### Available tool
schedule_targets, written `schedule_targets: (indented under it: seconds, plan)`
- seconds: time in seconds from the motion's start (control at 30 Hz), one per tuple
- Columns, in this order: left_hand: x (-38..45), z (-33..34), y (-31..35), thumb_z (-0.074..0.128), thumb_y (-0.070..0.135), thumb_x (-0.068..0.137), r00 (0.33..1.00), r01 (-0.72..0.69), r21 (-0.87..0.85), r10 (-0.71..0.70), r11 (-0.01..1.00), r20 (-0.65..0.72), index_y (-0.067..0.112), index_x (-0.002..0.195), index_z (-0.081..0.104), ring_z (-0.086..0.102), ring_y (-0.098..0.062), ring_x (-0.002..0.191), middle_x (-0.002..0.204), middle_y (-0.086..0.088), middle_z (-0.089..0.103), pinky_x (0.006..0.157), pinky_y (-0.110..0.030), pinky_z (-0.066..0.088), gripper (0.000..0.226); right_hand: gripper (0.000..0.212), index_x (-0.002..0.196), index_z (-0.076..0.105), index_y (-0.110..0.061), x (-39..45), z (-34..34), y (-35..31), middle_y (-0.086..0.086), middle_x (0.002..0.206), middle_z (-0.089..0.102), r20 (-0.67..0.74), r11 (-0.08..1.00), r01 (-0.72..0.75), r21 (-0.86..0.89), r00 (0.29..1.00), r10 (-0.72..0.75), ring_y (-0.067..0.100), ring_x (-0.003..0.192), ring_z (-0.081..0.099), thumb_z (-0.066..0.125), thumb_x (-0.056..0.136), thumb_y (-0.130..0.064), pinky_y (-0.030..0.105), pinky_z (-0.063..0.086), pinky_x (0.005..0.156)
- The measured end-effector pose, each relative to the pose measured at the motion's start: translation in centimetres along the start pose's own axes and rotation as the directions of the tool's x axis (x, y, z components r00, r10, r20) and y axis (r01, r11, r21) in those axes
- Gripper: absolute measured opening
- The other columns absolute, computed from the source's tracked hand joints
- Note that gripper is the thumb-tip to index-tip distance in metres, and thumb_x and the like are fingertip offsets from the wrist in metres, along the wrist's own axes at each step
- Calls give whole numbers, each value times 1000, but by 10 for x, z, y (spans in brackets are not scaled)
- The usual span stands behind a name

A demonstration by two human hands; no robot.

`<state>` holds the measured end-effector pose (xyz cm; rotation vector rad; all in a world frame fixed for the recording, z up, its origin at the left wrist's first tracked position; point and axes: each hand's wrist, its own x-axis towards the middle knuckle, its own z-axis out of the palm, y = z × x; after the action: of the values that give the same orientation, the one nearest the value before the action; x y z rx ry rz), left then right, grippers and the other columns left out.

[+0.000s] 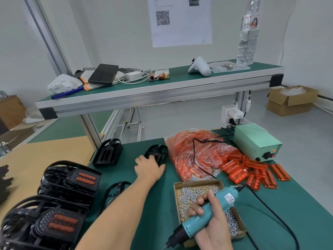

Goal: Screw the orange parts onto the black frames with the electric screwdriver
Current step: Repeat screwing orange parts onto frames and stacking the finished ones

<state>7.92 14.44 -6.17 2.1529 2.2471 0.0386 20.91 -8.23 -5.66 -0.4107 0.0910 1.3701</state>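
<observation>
While the left hand reaches out to the black frame lying at about twelve o'clock on the green bench, the sound move is to draw it close before taking an orange part from the loose pile at two o'clock. Its fingers lie fairly straight on the frame's near edge; a closed grasp cannot be told. The right hand is wrapped round the teal screwdriver above the screw box, bit pointing toward seven o'clock.
</observation>
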Motion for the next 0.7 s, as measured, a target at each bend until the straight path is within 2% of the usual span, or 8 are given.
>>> schedule_targets:
  seconds: [0.13,0.23,0.3,0.37,0.43,0.53,0.6,0.7]
  plan:
    - [-14,-4,0,59,64,87,999,54,-60,-54,997,2,14,135,47,42,-34,123,133,-19,46,91,-41,46,70,24,68,66,-16,0,0,-2,2,68,56,-4,1000,2,-8,1000,-2,11,45,46,69,88,-28,26,47,44]
    - [-27,-11,-4,60,63,85,995,96,-304,-90,948,32,16,134,40,39,-35,122,131,-18,47,81,-40,42,71,24,67,67,-16,0,-1,-1,2,69,56,10,1000,10,-12,1000,-10,10,46,46,69,89,-28,25,47,45]
    - [-40,-23,-9,58,66,85,989,147,-519,-126,842,76,19,127,42,43,-34,120,127,-15,51,85,-40,41,65,24,68,66,-17,1,0,-1,2,69,55,17,1000,19,-13,1000,-19,10,46,46,69,89,-27,25,47,45]
    - [-61,-41,-18,58,68,86,981,192,-761,-104,620,163,22,120,47,54,-29,114,122,-8,59,95,-42,49,58,22,70,64,-17,0,0,-1,1,70,55,16,1000,19,-20,1000,-18,10,47,45,69,89,-27,25,47,46]
    - [-91,-63,-32,60,63,91,963,262,-934,-8,242,268,24,120,55,69,-27,104,115,-8,71,93,-45,56,49,18,75,62,-17,-1,-1,-1,0,71,56,19,1000,11,-23,1000,-11,9,48,45,70,88,-27,24,47,47]
    - [-143,-79,-63,64,56,93,887,439,-872,259,-219,382,25,132,57,74,-33,105,114,-22,74,95,-46,57,50,16,82,58,-18,0,-2,0,-1,72,56,18,999,21,-33,1000,-21,8,48,46,72,87,-26,23,47,48]
    - [-177,-76,-86,64,54,92,842,522,-766,372,-375,392,24,139,56,68,-39,117,127,-28,67,98,-48,55,57,16,79,61,-19,1,-2,0,-1,72,56,29,999,27,-42,999,-26,8,48,46,72,89,-27,23,47,49]
    - [-227,-60,-110,67,53,88,782,620,-615,445,-488,436,22,133,68,62,-47,124,134,-32,61,94,-52,57,55,21,74,63,-20,1,-1,-2,-1,72,56,51,999,28,-46,998,-26,8,48,45,69,93,-27,23,45,49]
